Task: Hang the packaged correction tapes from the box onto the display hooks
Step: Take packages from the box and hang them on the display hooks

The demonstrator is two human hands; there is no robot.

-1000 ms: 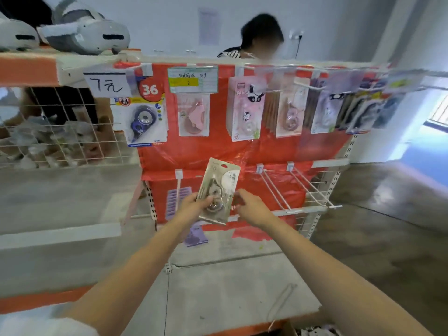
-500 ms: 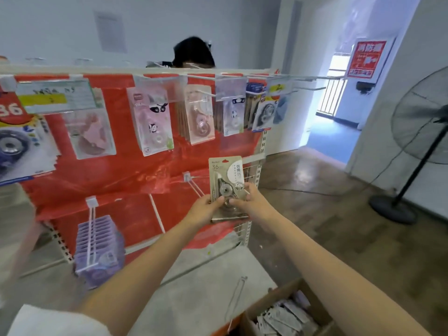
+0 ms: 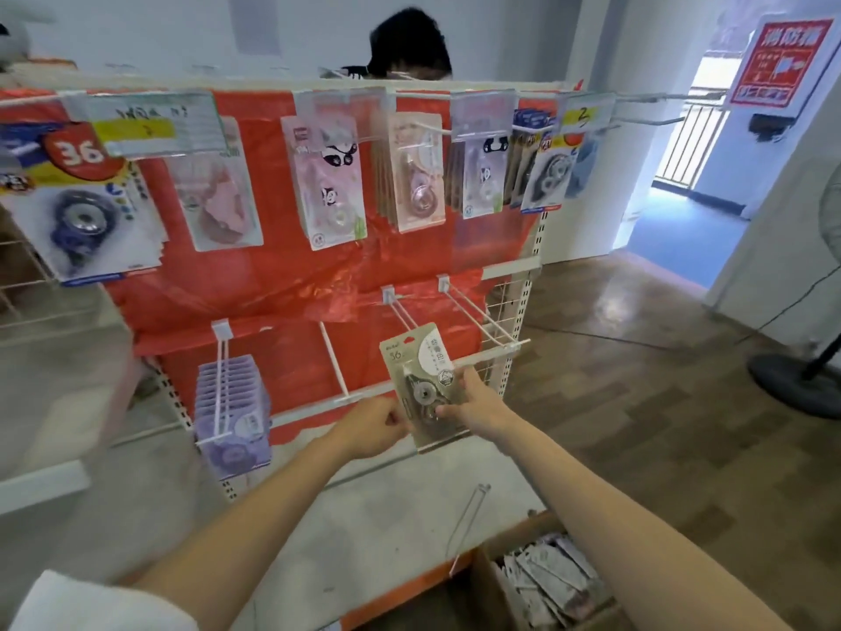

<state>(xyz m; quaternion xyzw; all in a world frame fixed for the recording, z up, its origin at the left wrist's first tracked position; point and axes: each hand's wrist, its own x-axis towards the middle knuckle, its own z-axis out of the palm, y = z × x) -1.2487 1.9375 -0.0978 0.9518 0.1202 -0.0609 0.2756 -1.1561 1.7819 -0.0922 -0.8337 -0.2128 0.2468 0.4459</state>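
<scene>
- Pinching the packaged correction tape (image 3: 425, 384) at its edges, left hand (image 3: 371, 425) and right hand (image 3: 478, 405) hold it upright.
- It sits just below the empty display hooks (image 3: 473, 314).
- Box (image 3: 546, 580) lies lower right.

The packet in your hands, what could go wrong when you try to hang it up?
The packet could miss: its small hang hole near the top has to meet the thin tip of an empty hook, and it is tilted now. It could also slip, since the left hand and right hand only pinch its lower edges. If it falls, it might land by the box below.
</scene>
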